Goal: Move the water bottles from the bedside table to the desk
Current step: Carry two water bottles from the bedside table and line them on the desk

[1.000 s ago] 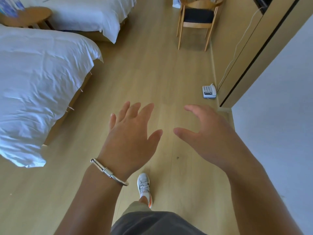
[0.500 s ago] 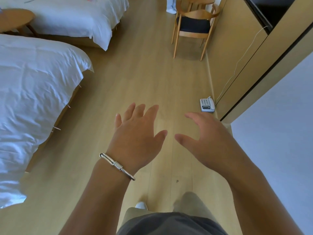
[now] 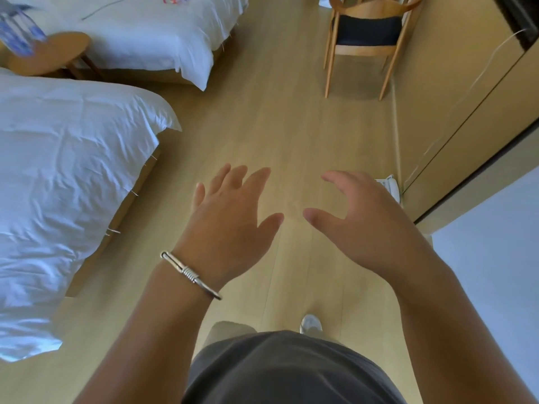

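The person is on foot between the beds and the cabinet wall, so the step in hand looks like the walk toward the bedside table, with no bottle picked up. Both hands are raised in front of the body and carry nothing: the left hand, with a metal bracelet at the wrist, has its fingers straight and spread, and the right hand has its fingers apart and loosely bent, thumb held away from them. The water bottles show only as a blurred blue-and-clear shape at the far upper left, on the round wooden table that stands between the near bed and the far bed, well apart from both hands. The blur makes it hard to count them or say whether they stand upright; their long axis seems to tilt up and to the left in the picture, but wide-angle distortion may account for that. The next move probably calls for turning left, going around the foot of the near bed, and reaching the table before either hand can close around a bottle. A wooden chair stands ahead by the wall, and a white telephone lies on the floor just beyond the right hand. The desk is not clearly in view.
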